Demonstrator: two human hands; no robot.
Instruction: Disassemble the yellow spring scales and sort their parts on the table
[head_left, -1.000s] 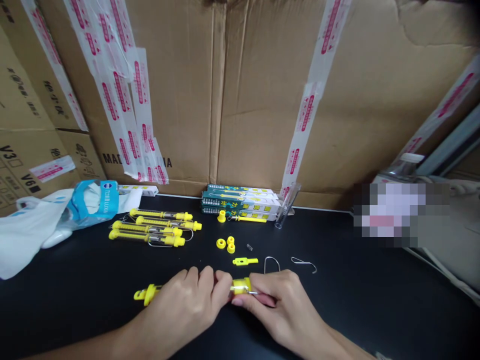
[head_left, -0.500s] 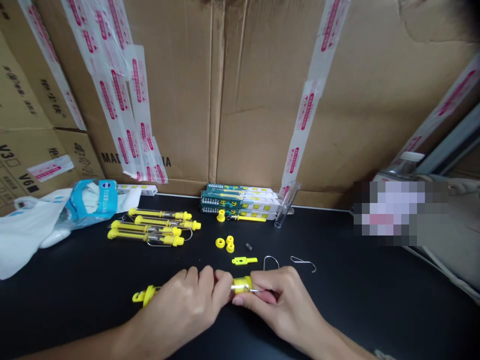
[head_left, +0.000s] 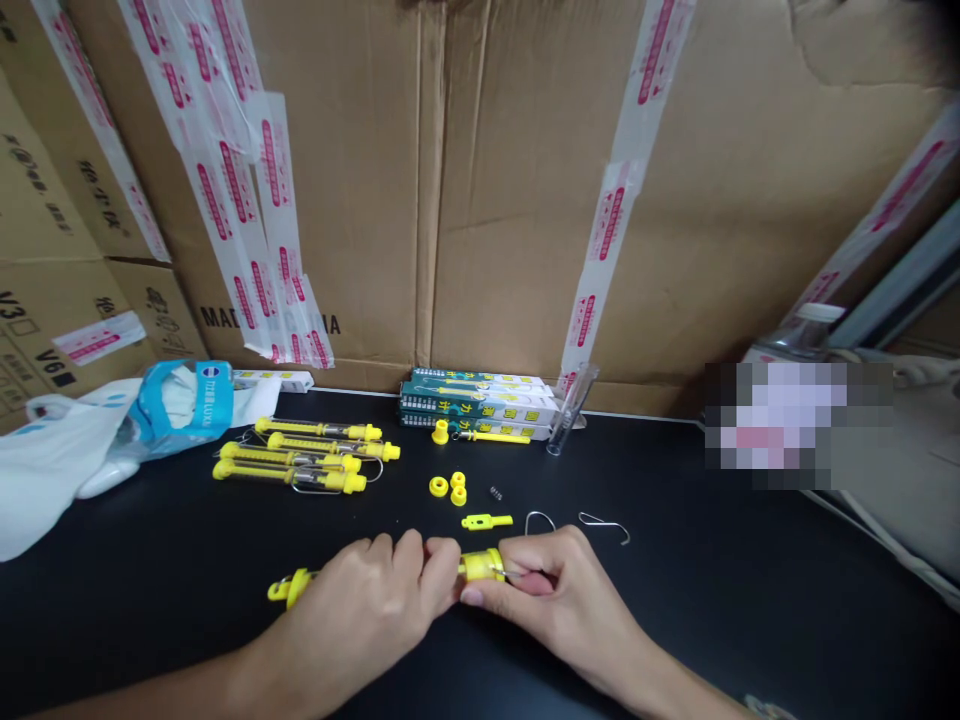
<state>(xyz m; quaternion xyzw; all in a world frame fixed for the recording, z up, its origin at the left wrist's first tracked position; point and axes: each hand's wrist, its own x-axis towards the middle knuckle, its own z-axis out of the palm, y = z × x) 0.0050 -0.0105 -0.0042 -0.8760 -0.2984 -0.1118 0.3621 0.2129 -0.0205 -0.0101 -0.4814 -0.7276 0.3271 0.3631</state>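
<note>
Stretching crosswise, the yellow-ended tube [head_left: 480, 567] lay in the left hand [head_left: 371, 598], fingers curled, while the right hand [head_left: 564, 582] pinched the wire [head_left: 513, 574] at its end between thumb and fingers. Working that end seemed the step in hand, calling next for a steady grip; loose yellow rings [head_left: 439, 494] lay beyond.

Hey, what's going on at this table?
A person is working on a yellow-and-clear tube with both bare hands. The left hand wraps around its middle, while the right hand grips the metal wire at one end. Beyond the hands, a flat yellow piece, a small spring and a bent wire hook lie loose on the black table. Four similar tubes lie farther off, to the left.
</note>
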